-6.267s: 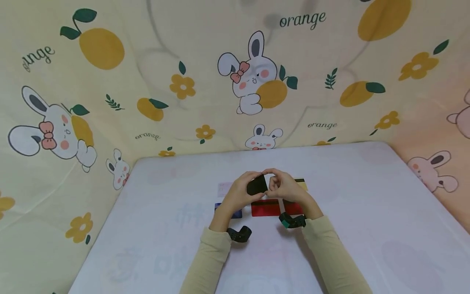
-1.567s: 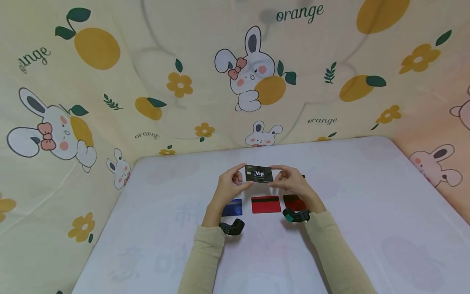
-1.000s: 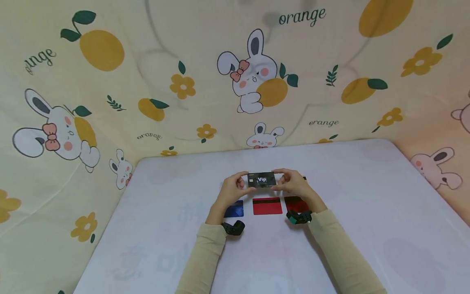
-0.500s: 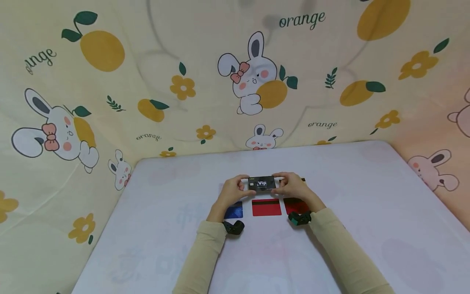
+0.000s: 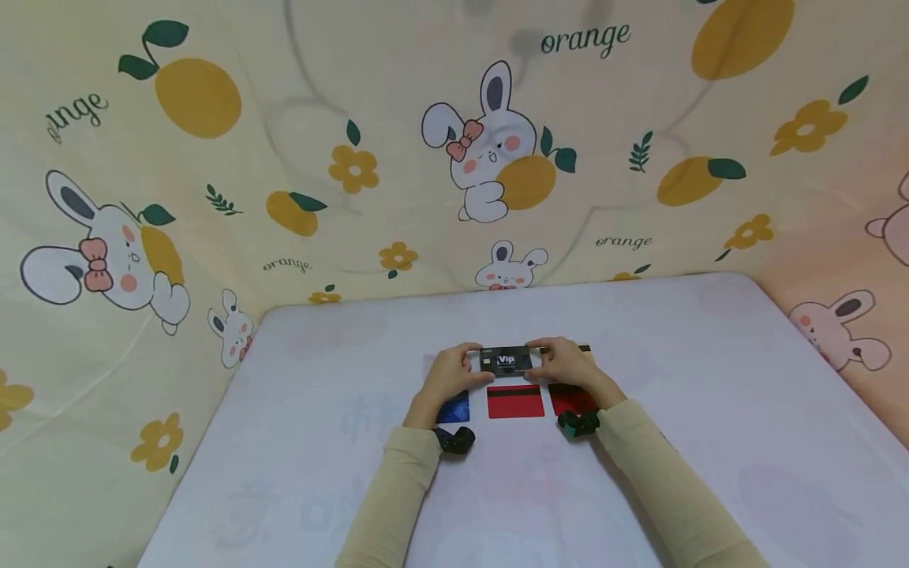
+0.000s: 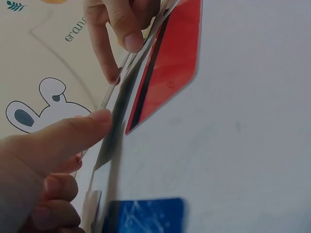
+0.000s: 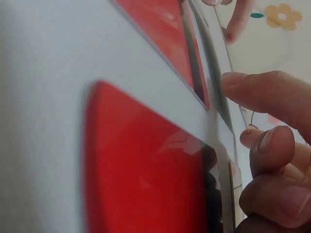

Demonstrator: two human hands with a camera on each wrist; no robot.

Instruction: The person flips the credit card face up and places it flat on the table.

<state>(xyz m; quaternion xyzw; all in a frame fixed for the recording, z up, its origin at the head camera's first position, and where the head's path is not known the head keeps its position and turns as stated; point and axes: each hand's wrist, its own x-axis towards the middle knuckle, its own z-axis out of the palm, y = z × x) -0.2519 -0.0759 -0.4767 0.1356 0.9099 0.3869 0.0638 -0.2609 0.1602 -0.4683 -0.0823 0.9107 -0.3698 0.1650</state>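
A black bank-style card printed "Vip" (image 5: 506,361) lies between my two hands, at or just above the table; its exact height is hard to tell. My left hand (image 5: 449,372) pinches its left end, forefinger at the far corner and thumb at the near one. At the other end, my right hand (image 5: 566,364) grips the right corners the same way. Both wrist views show the card nearly edge-on, with the left thumb (image 6: 92,126) and right thumb (image 7: 243,85) by its near edge.
Nearer me lies a red card (image 5: 515,401) with a dark stripe. A second red card (image 5: 570,396) sits under the right wrist, a blue card (image 5: 456,407) beside the left. Behind the hands, a yellowish card (image 5: 586,351) and a pale pink card (image 5: 428,361) are partly hidden.
Several seconds ago the card showed a plain black side; its "Vip" side now faces up. Over the last second or so both hands have lowered it toward the table, above the middle red card.
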